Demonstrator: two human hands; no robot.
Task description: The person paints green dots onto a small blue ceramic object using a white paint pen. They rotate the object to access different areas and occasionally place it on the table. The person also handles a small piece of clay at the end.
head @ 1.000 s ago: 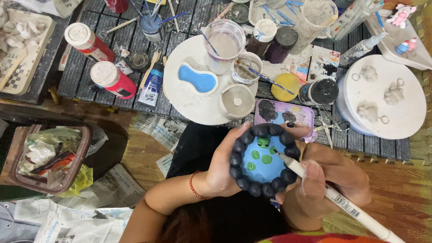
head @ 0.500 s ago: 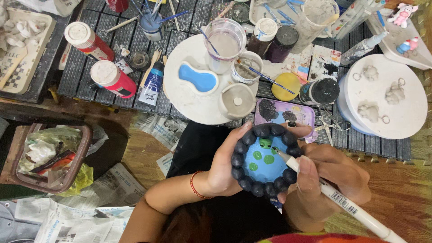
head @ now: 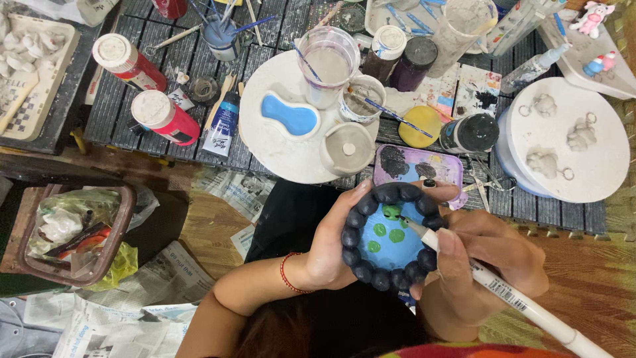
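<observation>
Between my two hands, low over my lap, sits the dish (head: 391,235): a round blue piece ringed with dark knobs and dotted with green spots. My left hand (head: 331,248) cups it from the left, fingers curled under the rim and thumb pressed on the knobs, so that grip is closed around the dish. My right hand (head: 487,258) is pinched tight on a white pen (head: 503,292), whose tip rests on the blue inside, just beside the topmost green spot.

Just above the dish lies a purple tray (head: 440,169) smeared with dark paint. Up and to the left of my left grip, a white plate (head: 265,146) on the slatted surface (head: 119,99) carries a blue-filled mould (head: 289,118), a clear cup (head: 328,65) and a small bowl (head: 347,147). Farther left stand two red bottles (head: 162,118). Up and right of my right grip, a white disc (head: 596,152) holds pale moulded shapes. Far to the left, a basket (head: 73,235) is stuffed with rubbish, newspaper (head: 165,272) spread beside it.
</observation>
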